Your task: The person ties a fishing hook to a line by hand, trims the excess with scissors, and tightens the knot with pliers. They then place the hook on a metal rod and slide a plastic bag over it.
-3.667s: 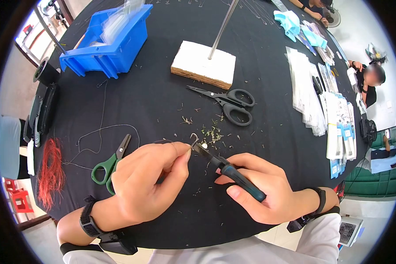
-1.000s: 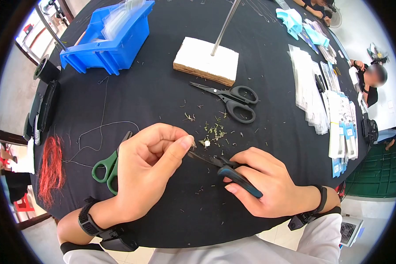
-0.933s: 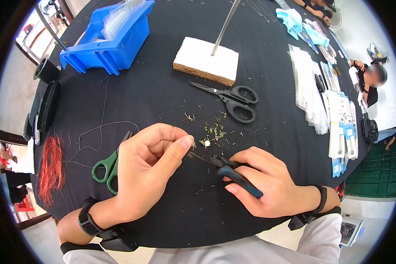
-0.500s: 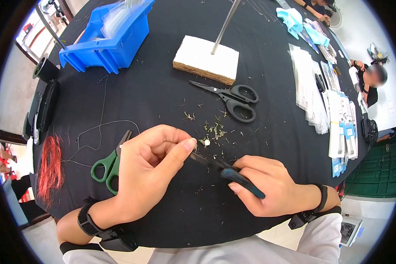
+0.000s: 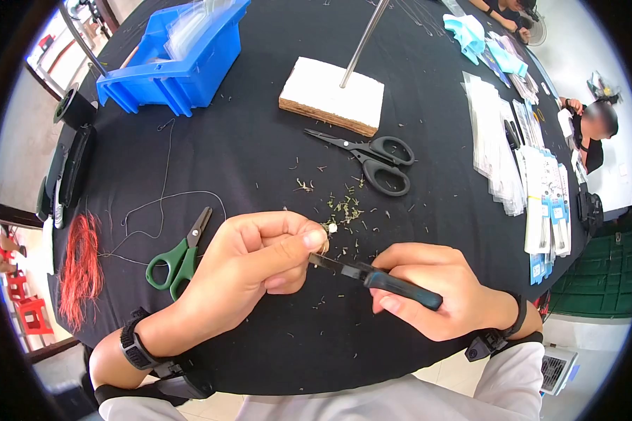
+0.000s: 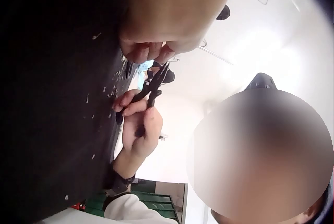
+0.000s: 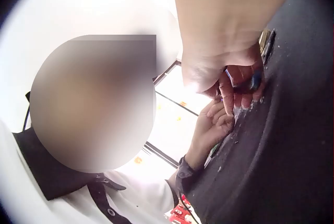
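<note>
Left hand [image 5: 256, 263]: thumb and fingers pinching a small brownish item [image 5: 323, 247] above the near half of the desk [image 5: 260, 168]; its shape is too small to tell.
Right hand [image 5: 435, 291]: grasping dark pliers [image 5: 404, 289], nose just beside the left fingertips.
View notes: the head view gives the pliers' nose as one dark bar; the left wrist view shows two slim jaws and spread handles; the right wrist view hides most of the tool behind the hand.
Green scissors [image 5: 192, 243]: left of the left hand.
Red threads [image 5: 81, 270]: by the left edge.
Black scissors [image 5: 364, 152]: beyond the hands, near clippings [image 5: 344, 210] and a white-topped block [image 5: 332, 95].
</note>
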The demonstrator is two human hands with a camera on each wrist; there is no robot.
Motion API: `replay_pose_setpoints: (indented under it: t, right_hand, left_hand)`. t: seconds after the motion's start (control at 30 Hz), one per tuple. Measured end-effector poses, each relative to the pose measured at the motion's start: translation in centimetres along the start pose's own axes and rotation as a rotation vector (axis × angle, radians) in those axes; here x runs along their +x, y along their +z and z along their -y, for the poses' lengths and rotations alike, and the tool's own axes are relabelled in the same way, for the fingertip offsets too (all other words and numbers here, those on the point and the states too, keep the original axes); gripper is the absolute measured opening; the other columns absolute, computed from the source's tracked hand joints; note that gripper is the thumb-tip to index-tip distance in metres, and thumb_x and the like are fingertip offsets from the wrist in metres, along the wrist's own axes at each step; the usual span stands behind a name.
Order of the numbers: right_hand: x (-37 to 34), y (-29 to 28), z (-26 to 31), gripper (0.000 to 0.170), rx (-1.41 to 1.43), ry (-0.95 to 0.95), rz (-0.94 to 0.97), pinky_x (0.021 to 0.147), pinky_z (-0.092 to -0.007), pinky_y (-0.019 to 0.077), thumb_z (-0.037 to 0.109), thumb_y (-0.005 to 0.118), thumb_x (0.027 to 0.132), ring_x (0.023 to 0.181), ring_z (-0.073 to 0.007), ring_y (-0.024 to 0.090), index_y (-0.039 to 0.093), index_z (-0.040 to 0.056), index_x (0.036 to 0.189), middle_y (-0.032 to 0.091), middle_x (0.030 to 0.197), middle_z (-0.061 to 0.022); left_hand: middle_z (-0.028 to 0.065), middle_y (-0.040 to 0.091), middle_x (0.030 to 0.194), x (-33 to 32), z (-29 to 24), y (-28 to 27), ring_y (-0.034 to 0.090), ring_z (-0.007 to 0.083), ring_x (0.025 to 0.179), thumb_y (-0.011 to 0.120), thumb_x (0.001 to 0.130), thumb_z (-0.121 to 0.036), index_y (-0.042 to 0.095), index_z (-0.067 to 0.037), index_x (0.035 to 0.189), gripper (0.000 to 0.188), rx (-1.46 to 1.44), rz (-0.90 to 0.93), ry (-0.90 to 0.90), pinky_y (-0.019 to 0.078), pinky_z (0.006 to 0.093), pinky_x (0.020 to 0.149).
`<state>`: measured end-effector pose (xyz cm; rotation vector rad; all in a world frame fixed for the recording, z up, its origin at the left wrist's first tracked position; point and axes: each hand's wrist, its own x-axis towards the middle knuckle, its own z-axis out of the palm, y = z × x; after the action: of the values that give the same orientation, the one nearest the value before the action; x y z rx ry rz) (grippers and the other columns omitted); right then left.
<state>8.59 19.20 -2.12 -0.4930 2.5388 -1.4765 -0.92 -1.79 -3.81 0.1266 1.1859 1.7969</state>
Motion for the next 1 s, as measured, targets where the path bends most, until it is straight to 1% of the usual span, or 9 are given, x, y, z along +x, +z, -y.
replay_pose_setpoints:
  t: [0.1, 0.37, 0.4, 0.47, 0.57, 0.67, 0.8, 0.9, 1.0]
  right_hand:
    - [-0.1, 0.0, 0.1, 0.01, -0.009, -0.01, 0.022, 0.058, -0.0285, 0.047, 0.005, 0.058, 0.081, 0.067, -0.0213, 0.059, 0.063, -0.0018, 0.076, 0.06, 0.082, -0.0136]
    - [0.6, 1.1, -1.0, 0.014, 0.117, -0.184, -0.088, 0.053, -0.0284, 0.0465, 0.006, 0.057, 0.082, 0.061, -0.0233, 0.059, 0.06, -0.0022, 0.071, 0.06, 0.077, -0.0142]
    - [0.5, 0.9, -0.8, 0.015, 0.111, -0.14, -0.044, 0.054, -0.0289, 0.0469, 0.007, 0.057, 0.082, 0.062, -0.0236, 0.059, 0.06, -0.0024, 0.071, 0.061, 0.078, -0.0144]
    - [0.3, 0.2, -0.1, 0.016, 0.099, -0.053, 0.044, 0.057, -0.0298, 0.0479, 0.007, 0.056, 0.083, 0.065, -0.0243, 0.06, 0.06, -0.003, 0.072, 0.061, 0.079, -0.0149]
    - [0.2, 0.2, 0.1, 0.017, 0.067, -0.049, 0.03, 0.059, -0.0297, 0.0485, 0.007, 0.054, 0.084, 0.067, -0.0239, 0.061, 0.06, -0.0034, 0.073, 0.061, 0.08, -0.0154]
    - [0.3, 0.6, -0.6, 0.013, 0.126, -0.133, -0.069, 0.051, -0.0285, 0.0432, 0.006, 0.058, 0.084, 0.057, -0.0218, 0.055, 0.059, -0.0065, 0.079, 0.058, 0.079, -0.0143]
    - [0.3, 0.9, -0.6, 0.014, 0.091, -0.098, -0.172, 0.05, -0.0271, 0.0427, 0.005, 0.057, 0.085, 0.056, -0.0178, 0.055, 0.059, -0.0077, 0.079, 0.059, 0.079, -0.0139]
    - [0.2, 1.0, -0.6, 0.014, 0.084, -0.082, -0.17, 0.049, -0.0269, 0.0422, 0.005, 0.059, 0.084, 0.056, -0.0183, 0.055, 0.059, -0.0081, 0.079, 0.059, 0.079, -0.0141]
    - [0.1, 0.8, -0.2, 0.015, 0.021, 0.002, -0.138, 0.058, -0.0274, 0.048, 0.004, 0.054, 0.084, 0.067, -0.0197, 0.061, 0.062, -0.0032, 0.075, 0.062, 0.084, -0.0142]
  left_hand:
    - [-0.0054, 0.041, 0.059, 0.0, 0.2, -0.6, 0.032, 0.0033, 0.051, 0.054, 0.091, -0.014, 0.06, 0.002, 0.092, 0.017, -0.091, 0.092, -0.004, 0.023, 0.0209, 0.048]
    - [-0.0055, 0.041, 0.06, 0.0, 0.3, -0.7, 0.03, 0.0033, 0.05, 0.056, 0.09, -0.013, 0.061, 0.001, 0.092, 0.014, -0.114, 0.105, -0.074, 0.0223, 0.0221, 0.048]
    - [-0.0055, 0.041, 0.06, 0.0, 0.3, -0.6, 0.029, 0.0033, 0.05, 0.056, 0.09, -0.012, 0.061, 0.001, 0.092, 0.014, -0.108, 0.094, -0.078, 0.0221, 0.0221, 0.048]
    - [-0.0049, 0.043, 0.061, 0.0, 0.3, -0.5, 0.031, 0.0033, 0.05, 0.056, 0.09, -0.011, 0.061, 0.002, 0.092, 0.014, -0.094, 0.087, -0.057, 0.0233, 0.0215, 0.048]
    - [-0.0015, 0.048, 0.069, -0.2, 0.1, 0.4, 0.032, 0.0021, 0.049, 0.052, 0.091, -0.01, 0.057, 0.001, 0.089, 0.012, 0.033, -0.008, 0.032, 0.0249, 0.02, 0.048]
    - [0.0012, 0.052, 0.073, -0.5, 0.2, 0.7, 0.035, 0.0022, 0.05, 0.048, 0.092, -0.009, 0.056, 0.002, 0.09, 0.014, 0.234, -0.088, 0.197, 0.0261, 0.0194, 0.048]
    - [0.0021, 0.055, 0.07, -1.0, 0.2, 1.1, 0.039, 0.0031, 0.052, 0.046, 0.093, -0.01, 0.056, 0.005, 0.094, 0.018, 0.442, -0.175, 0.333, 0.0282, 0.0194, 0.048]
    - [-0.0027, 0.053, 0.067, -1.1, 0.7, 1.0, 0.039, -0.0016, 0.055, 0.053, 0.091, -0.005, 0.058, 0.005, 0.097, 0.013, 0.339, -0.162, 0.329, 0.0279, 0.0158, 0.047]
    - [-0.0021, 0.057, 0.07, -1.2, 0.5, 1.0, 0.04, -0.0034, 0.057, 0.054, 0.089, -0.002, 0.058, 0.005, 0.096, 0.011, 0.415, -0.168, 0.301, 0.0279, 0.0144, 0.048]
